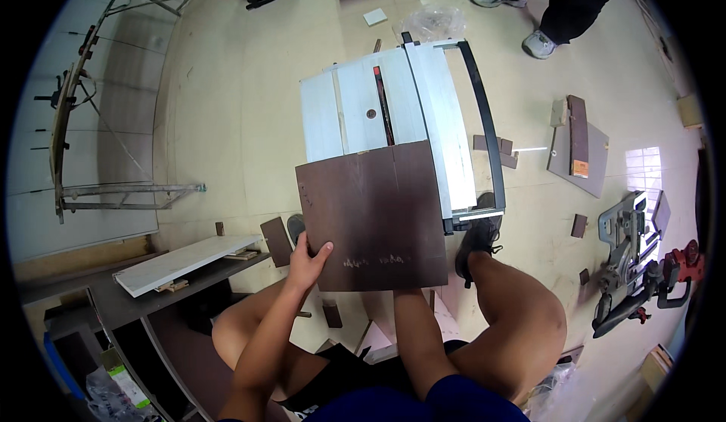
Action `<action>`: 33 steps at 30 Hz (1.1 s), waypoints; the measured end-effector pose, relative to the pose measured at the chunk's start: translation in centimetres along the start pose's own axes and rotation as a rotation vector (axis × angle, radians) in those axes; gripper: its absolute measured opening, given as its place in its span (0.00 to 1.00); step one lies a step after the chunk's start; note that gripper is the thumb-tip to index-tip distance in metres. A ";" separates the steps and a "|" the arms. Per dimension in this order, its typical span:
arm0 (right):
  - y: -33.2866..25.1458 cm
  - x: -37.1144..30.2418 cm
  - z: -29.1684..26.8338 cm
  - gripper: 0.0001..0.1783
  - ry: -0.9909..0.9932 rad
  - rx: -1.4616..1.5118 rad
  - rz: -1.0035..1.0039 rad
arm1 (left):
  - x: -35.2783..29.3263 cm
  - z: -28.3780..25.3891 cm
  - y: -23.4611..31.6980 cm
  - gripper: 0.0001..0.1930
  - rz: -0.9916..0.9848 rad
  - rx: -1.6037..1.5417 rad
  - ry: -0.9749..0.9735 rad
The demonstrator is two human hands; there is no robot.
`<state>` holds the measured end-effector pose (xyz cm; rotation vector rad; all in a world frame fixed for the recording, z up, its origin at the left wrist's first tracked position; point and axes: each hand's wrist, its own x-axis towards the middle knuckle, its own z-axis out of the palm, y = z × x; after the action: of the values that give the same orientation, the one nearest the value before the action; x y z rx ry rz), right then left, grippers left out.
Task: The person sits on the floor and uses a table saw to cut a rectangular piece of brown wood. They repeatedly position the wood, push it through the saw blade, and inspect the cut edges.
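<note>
A dark brown board lies over the near part of a table saw and sticks out toward me. My left hand is closed on the board's near left edge, thumb on top and fingers mostly out of sight beneath. My right forearm reaches under the board's near edge, so that hand is hidden. Beyond the board, the dark blade slot with a red end runs along the light saw top. A thin line in the board's far edge lines up with it. The rip fence stands beside the board's right side.
A person's legs and shoes are at the far right. Brown offcuts lie on the floor, and a red and black power tool stands at right. At left are a white panel on a dark cabinet and metal scaffolding.
</note>
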<state>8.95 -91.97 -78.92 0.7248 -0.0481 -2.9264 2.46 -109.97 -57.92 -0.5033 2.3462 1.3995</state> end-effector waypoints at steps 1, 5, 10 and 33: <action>0.2 0.1 -0.1 0.33 0.013 0.004 0.002 | 0.2 0.0 -1.0 0.27 0.009 -0.030 -0.001; 0.6 0.4 -0.3 0.33 0.051 0.018 0.013 | 0.2 0.1 -0.4 0.27 -0.015 0.006 -0.004; 0.4 0.7 0.0 0.33 0.095 0.005 0.020 | 0.6 0.4 -1.9 0.28 -0.041 -0.147 -0.009; 0.3 -0.9 0.4 0.31 0.136 -0.120 0.076 | 0.3 -0.6 -1.0 0.29 -0.017 0.036 -0.004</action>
<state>9.56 -92.20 -78.09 0.8794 0.1096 -2.7734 2.63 -110.99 -58.56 -0.5095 2.3538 1.3474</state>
